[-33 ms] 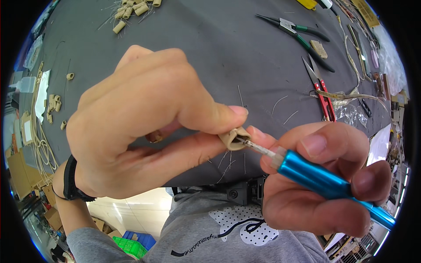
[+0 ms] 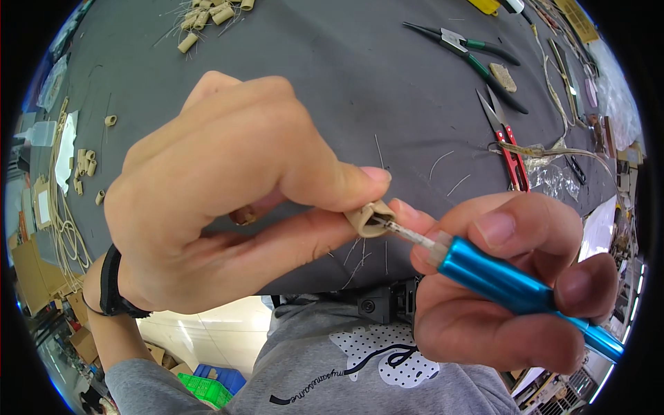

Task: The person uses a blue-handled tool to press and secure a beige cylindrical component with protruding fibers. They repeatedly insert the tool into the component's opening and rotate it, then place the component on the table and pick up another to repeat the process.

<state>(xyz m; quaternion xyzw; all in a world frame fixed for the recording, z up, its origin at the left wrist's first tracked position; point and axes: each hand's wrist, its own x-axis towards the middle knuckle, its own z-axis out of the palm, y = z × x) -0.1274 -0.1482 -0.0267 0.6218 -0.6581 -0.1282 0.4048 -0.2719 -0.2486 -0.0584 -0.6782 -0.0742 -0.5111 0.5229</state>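
Between the thumb and fingers of my left hand (image 2: pixel 235 180) is a short tan tube (image 2: pixel 368 220), its open end turned to the right. My right hand (image 2: pixel 512 283) grips a slim tool with a shiny blue metallic handle (image 2: pixel 494 273). A thin, pale metal shaft (image 2: pixel 413 236) sticks out of that handle, and its tip sits at the tube's opening. How far inside the tip reaches is hidden. The right index fingertip lies close beside the tube. Both hands are above a dark grey work surface (image 2: pixel 332 90).
Tan tubes with thin wires (image 2: pixel 200 21) lie at the far left, and more tubes (image 2: pixel 84 162) nearer. On the right are green-handled pliers (image 2: pixel 477 66), red-handled snips (image 2: pixel 510 155), a tan block (image 2: pixel 503 77) and clear plastic (image 2: pixel 557 176). Wire-like bits and coiled cord (image 2: pixel 62 228) also lie about.
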